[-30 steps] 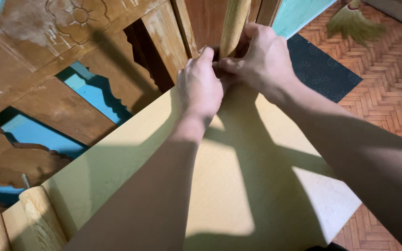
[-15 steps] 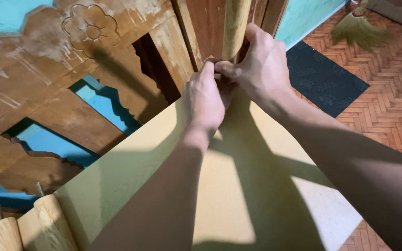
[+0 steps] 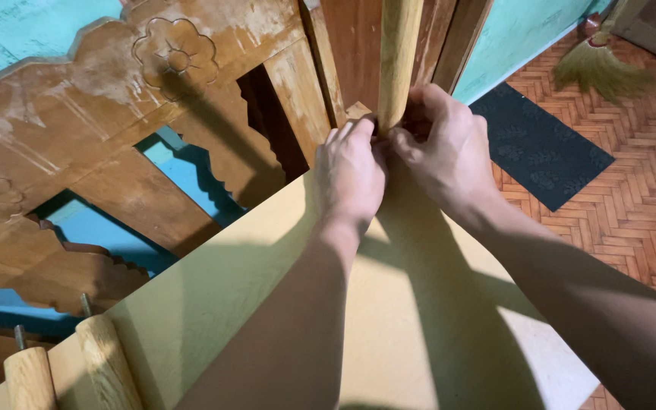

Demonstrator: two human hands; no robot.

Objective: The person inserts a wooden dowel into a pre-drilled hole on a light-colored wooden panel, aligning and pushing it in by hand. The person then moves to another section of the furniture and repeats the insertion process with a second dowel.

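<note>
Both hands together at the far corner of a pale yellow board [image 3: 267,304], at the foot of an upright round wooden post [image 3: 398,61]. Left hand [image 3: 352,175] seen from the back, fingers curled and tips pressed against the base of the post where it meets the corner of the board; whether gripping the post or only pinching something small there, impossible to tell. Right hand [image 3: 443,148] wrapped round the same spot from the other side, fingers [image 3: 428,102] bent round the bottom of the post, thumb pointing toward the left fingertips, the two hands touching. Base of the post hidden between them.

Board tilted, running from lower left to the corner under the hands, half in shadow from the forearms. Two more round wooden pegs [image 3: 108,361] standing out at its near left edge, with a thin metal rod [image 3: 85,304] just behind.

Carved brown wooden panel [image 3: 115,129] with flower reliefs leaning behind the board, cut-outs showing blue. Herringbone floor [image 3: 632,220] to the right, dark mat [image 3: 544,148] on it, straw broom [image 3: 594,64] near the turquoise wall [image 3: 518,30]
</note>
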